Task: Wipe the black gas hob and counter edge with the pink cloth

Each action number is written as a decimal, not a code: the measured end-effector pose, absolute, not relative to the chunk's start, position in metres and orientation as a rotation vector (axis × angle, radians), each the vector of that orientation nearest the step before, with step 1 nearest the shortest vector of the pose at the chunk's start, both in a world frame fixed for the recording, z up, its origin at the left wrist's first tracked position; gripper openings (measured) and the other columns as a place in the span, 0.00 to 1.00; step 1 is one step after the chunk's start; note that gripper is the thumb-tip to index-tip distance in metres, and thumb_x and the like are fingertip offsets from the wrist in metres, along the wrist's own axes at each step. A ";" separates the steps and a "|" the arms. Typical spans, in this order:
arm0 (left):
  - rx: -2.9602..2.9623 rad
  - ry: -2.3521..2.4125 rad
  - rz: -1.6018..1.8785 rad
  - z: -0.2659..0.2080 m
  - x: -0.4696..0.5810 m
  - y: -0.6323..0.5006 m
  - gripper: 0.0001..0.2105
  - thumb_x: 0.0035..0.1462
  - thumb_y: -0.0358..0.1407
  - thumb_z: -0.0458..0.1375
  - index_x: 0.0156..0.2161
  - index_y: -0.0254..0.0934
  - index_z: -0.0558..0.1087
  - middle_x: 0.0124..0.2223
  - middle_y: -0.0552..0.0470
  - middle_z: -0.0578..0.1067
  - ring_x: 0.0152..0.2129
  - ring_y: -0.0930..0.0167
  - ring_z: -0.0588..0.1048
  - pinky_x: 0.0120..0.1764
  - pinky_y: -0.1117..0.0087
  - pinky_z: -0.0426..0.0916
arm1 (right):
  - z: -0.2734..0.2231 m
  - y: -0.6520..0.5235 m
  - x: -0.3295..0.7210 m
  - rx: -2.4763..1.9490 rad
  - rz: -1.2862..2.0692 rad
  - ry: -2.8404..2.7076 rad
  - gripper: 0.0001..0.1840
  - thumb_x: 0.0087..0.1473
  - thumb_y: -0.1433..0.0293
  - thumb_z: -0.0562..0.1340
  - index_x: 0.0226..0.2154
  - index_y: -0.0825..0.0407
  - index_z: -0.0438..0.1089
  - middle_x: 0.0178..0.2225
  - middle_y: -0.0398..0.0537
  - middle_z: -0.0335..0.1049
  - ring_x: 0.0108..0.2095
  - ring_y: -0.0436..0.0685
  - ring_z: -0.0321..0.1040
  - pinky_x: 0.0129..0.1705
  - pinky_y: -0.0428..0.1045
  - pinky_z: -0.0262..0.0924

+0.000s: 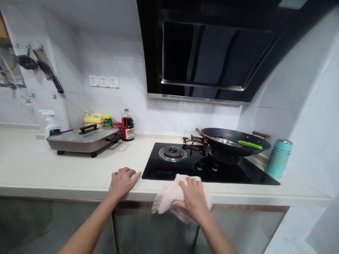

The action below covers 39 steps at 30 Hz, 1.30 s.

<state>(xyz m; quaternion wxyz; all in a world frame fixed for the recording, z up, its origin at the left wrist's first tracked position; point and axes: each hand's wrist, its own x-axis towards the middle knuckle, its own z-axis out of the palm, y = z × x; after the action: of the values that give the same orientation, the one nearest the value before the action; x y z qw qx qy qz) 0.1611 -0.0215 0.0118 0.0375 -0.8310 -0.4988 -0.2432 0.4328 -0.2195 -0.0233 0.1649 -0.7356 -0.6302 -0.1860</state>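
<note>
My right hand (193,197) grips a pale pink cloth (166,197) at the counter's front edge, just below the black gas stove (182,173). Part of the cloth hangs over the edge in front of the cabinet doors. Left of the stove, my left hand (123,182) rests on the white counter (79,173) with its fingers stretched out and nothing held. The stove's left burner (172,153) is bare. On the right burner sits a black wok (227,150) with wooden handles, holding a metal lid or pan and a bright green-handled utensil (250,144).
An electric pan (82,141) with a glass lid stands at the left. Behind it are a spray bottle (50,123), a yellow jug (94,119) and a soy sauce bottle (128,126). A turquoise flask (279,158) is at the right. The dark range hood (206,56) overhangs the stove.
</note>
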 end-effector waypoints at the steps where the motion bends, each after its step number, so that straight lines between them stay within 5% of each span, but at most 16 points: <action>1: -2.552 -1.533 -0.752 0.012 0.160 -0.021 0.22 0.66 0.54 0.50 0.44 0.45 0.82 0.52 0.45 0.80 0.53 0.56 0.73 0.54 0.55 0.60 | -0.022 -0.207 0.413 -2.037 -0.522 -1.820 0.40 0.48 0.38 0.69 0.54 0.46 0.73 0.55 0.61 0.69 0.51 0.73 0.64 0.53 0.64 0.57; 5: -2.551 -1.577 -0.764 0.010 0.156 -0.015 0.23 0.65 0.54 0.49 0.44 0.46 0.83 0.52 0.45 0.80 0.53 0.55 0.74 0.54 0.54 0.60 | -0.024 -0.181 0.373 -1.846 -0.555 -1.904 0.36 0.52 0.38 0.66 0.52 0.46 0.71 0.49 0.55 0.70 0.47 0.68 0.65 0.50 0.62 0.58; 8: -2.534 -1.616 -0.761 0.009 0.152 -0.009 0.23 0.64 0.54 0.49 0.44 0.46 0.83 0.52 0.45 0.80 0.54 0.54 0.73 0.55 0.53 0.61 | -0.028 -0.188 0.388 -1.752 -0.604 -1.942 0.34 0.52 0.41 0.69 0.51 0.46 0.70 0.53 0.54 0.70 0.49 0.66 0.65 0.52 0.60 0.57; 12: -2.549 -1.623 -0.750 0.010 0.151 -0.008 0.25 0.64 0.55 0.48 0.45 0.46 0.83 0.53 0.45 0.80 0.55 0.55 0.72 0.56 0.52 0.60 | -0.034 -0.222 0.448 -1.790 -0.601 -1.861 0.31 0.53 0.46 0.71 0.51 0.46 0.71 0.54 0.52 0.72 0.51 0.65 0.65 0.53 0.58 0.55; 17: -2.553 -1.589 -0.708 0.012 0.153 -0.013 0.26 0.64 0.57 0.46 0.46 0.46 0.82 0.54 0.44 0.80 0.55 0.54 0.72 0.56 0.52 0.60 | -0.031 -0.276 0.550 -2.010 -0.552 -1.651 0.21 0.65 0.52 0.60 0.53 0.47 0.73 0.53 0.53 0.73 0.52 0.64 0.65 0.52 0.58 0.55; 22: -2.561 -1.575 -0.728 0.013 0.154 -0.015 0.25 0.63 0.57 0.47 0.45 0.46 0.83 0.53 0.44 0.80 0.54 0.54 0.73 0.55 0.52 0.61 | -0.033 -0.322 0.648 -2.302 -0.487 -1.401 0.20 0.65 0.58 0.54 0.51 0.48 0.74 0.51 0.52 0.73 0.48 0.63 0.68 0.50 0.56 0.58; 29: -2.547 -1.535 -0.735 0.012 0.157 -0.015 0.25 0.63 0.56 0.48 0.44 0.44 0.83 0.52 0.43 0.81 0.52 0.55 0.74 0.55 0.53 0.61 | -0.018 -0.358 0.747 -2.494 -0.457 -0.822 0.25 0.62 0.60 0.51 0.57 0.49 0.70 0.52 0.58 0.69 0.46 0.65 0.71 0.44 0.56 0.63; 35: -2.535 -1.535 -0.733 0.010 0.157 -0.015 0.26 0.63 0.56 0.47 0.44 0.44 0.83 0.53 0.43 0.80 0.52 0.55 0.73 0.55 0.53 0.60 | -0.002 -0.322 0.760 -2.469 -0.513 -0.479 0.37 0.59 0.49 0.54 0.62 0.54 0.67 0.58 0.71 0.62 0.56 0.77 0.65 0.51 0.65 0.63; 39: -2.528 -1.533 -0.740 0.010 0.157 -0.016 0.25 0.63 0.56 0.48 0.44 0.45 0.83 0.52 0.44 0.81 0.51 0.55 0.73 0.55 0.53 0.60 | -0.014 -0.294 0.740 -2.653 -0.430 -0.723 0.41 0.60 0.46 0.53 0.67 0.54 0.61 0.57 0.70 0.66 0.57 0.79 0.65 0.57 0.69 0.58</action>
<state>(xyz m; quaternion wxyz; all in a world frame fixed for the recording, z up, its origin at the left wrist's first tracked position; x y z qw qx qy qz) 0.1572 -0.0155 0.0096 0.0469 -0.8285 -0.5026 -0.2425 0.7398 -0.2939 -0.0140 0.1785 -0.9379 -0.2556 -0.1520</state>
